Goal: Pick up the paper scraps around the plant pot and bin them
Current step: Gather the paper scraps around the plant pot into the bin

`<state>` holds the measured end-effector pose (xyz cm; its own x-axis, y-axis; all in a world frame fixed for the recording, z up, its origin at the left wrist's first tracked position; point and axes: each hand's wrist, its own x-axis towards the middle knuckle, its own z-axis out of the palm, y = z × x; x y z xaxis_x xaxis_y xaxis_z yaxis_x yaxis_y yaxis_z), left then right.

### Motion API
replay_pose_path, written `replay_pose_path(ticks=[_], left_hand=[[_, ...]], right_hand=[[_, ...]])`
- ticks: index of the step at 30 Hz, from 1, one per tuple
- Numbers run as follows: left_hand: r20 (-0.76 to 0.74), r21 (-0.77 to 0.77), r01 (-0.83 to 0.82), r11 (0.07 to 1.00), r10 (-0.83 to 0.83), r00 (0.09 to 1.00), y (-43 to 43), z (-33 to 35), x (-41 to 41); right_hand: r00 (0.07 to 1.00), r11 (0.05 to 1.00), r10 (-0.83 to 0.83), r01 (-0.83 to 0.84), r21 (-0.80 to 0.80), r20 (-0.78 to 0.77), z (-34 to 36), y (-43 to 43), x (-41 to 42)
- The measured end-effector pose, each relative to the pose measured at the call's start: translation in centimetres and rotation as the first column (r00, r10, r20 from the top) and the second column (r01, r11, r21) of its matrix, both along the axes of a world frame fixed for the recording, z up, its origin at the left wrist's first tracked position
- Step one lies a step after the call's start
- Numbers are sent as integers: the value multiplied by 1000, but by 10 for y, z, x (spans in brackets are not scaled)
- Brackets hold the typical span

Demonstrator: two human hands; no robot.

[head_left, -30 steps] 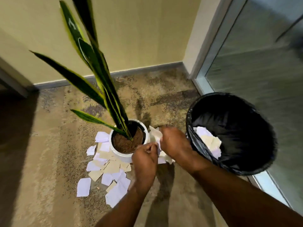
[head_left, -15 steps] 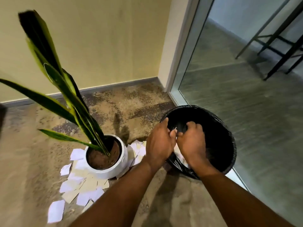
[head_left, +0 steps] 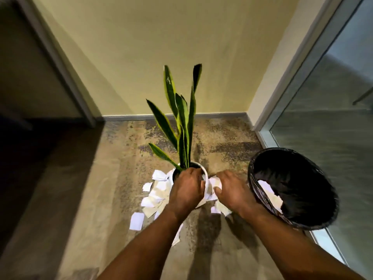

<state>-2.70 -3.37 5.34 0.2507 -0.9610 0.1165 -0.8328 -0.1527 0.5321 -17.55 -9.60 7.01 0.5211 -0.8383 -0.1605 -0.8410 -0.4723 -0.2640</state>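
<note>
Paper scraps (head_left: 155,196) lie flat, fanned around plant pot (head_left: 204,174). Right hand (head_left: 232,191) pinches some; left hand (head_left: 187,190) curled at rim, hold unclear.

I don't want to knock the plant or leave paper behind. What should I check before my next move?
1. Right hand has hold of the scraps right of the pot: ok, thumb and fingers close on white paper.
2. Left hand holds paper: cannot tell, its fingers curl out of sight at the pot rim.
3. Pot upright, leaves above both hands: ok.
4. Bin open, beside the right hand: ok.
5. Floor left of the pot cleared: not ok, the scraps on the left lie there.
</note>
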Motion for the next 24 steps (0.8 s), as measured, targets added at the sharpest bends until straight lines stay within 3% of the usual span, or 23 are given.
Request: replay_pose_path(ticks=[5,10,18,24], left_hand=[[14,26,-46,999,46,999,43,29,19],[-39,59,-177,982,179,983,53,4,25],[-2,398,-385,833,420,907,80,-84,21],[70,565,-394,725,434,898,93,-120,25]], right_hand=[[999,998,-38,37,52,20,23,32,19],[996,988,-60,50,147,65,-21,29,37],[994,901,109,-110,420,28,-109,45,21],[997,867,82,-76,492,10,-140,51,22]])
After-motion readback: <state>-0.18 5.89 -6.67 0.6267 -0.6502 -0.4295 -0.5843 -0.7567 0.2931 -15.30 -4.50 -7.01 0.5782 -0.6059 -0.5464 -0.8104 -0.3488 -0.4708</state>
